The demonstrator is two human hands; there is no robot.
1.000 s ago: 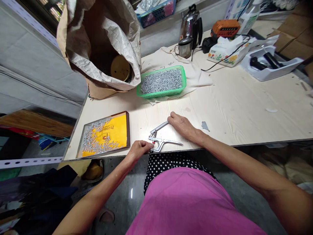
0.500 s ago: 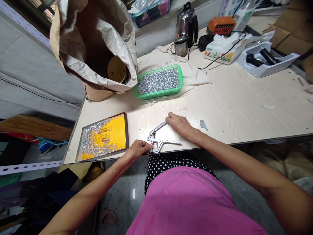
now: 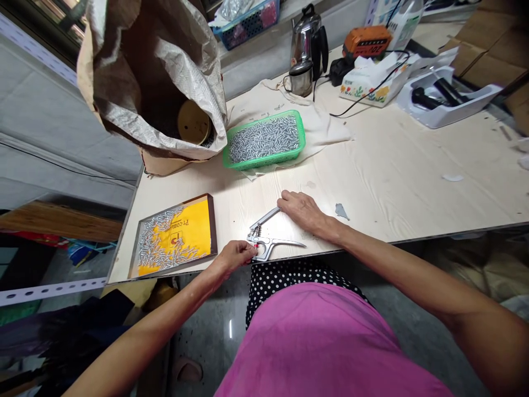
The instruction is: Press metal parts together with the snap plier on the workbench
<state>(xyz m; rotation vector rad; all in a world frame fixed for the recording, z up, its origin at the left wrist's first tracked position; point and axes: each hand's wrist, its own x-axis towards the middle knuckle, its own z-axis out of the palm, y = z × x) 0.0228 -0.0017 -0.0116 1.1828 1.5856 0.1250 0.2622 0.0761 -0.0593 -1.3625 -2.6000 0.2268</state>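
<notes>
Metal spring-loaded hand pliers [image 3: 268, 242] lie on the tabletop by its front edge, handles spread apart to the right. My right hand [image 3: 301, 210] is closed around the end of the upper handle. At the jaws, my left hand [image 3: 238, 255] pinches something too small to make out, right beside a small red part. To the left is a shallow tray [image 3: 212, 223] lined with a yellow sheet [image 3: 198, 218] and strewn with small silvery metal pins [image 3: 155, 251]. Behind the pliers, a green basket [image 3: 264, 162] is filled with similar pins.
A large open sack [image 3: 217, 71] stands at the back left with a round yellowish container [image 3: 193, 122] inside. Along the back are a steel kettle [image 3: 305, 41], a lidded cup [image 3: 301, 80], a tissue pack [image 3: 366, 85] and a white tray [image 3: 442, 116]. A grey scrap [image 3: 341, 211] lies right of my right hand.
The view has shifted slightly. Both hands keep nearly the same places on the pliers, with only a slight change in the left fingers at the jaws.
</notes>
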